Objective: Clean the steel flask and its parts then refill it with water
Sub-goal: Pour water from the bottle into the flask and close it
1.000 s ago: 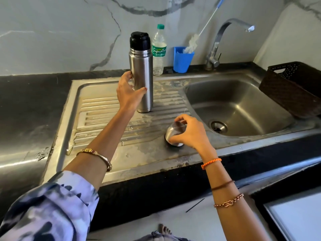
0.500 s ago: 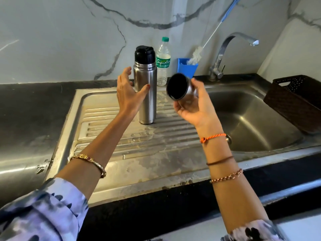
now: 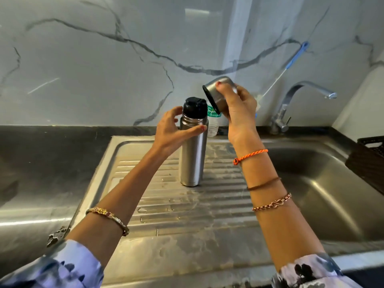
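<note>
The steel flask (image 3: 193, 150) is seen standing upright on the ribbed drainboard (image 3: 187, 204) of the steel sink unit, toward its back edge, with its black stopper (image 3: 195, 108) fitted on top. The left hand (image 3: 172, 129) is held at the flask's upper body, just below the stopper: the thumb is laid across the front of the steel and the fingers are spread loosely behind the left side, so the grip is wide and only lightly touching, not closed round the body. The steel cup lid (image 3: 218, 93) is held in the air above and just to the right of the stopper, tilted, with its dark open mouth turned down and to the left; it is pinched by the fingers and thumb of the right hand (image 3: 239, 109). A clear water bottle (image 3: 213, 123) with a green label is partly hidden behind the flask, near the back edge of the tabletop (image 3: 62, 142). The sink basin (image 3: 324, 194) lies at the right, the tap (image 3: 291, 100) behind it, a blue-handled bottle brush (image 3: 291, 61) leaning against the marble wall, and a dark basket (image 3: 369, 161) is seen at the far right edge
</note>
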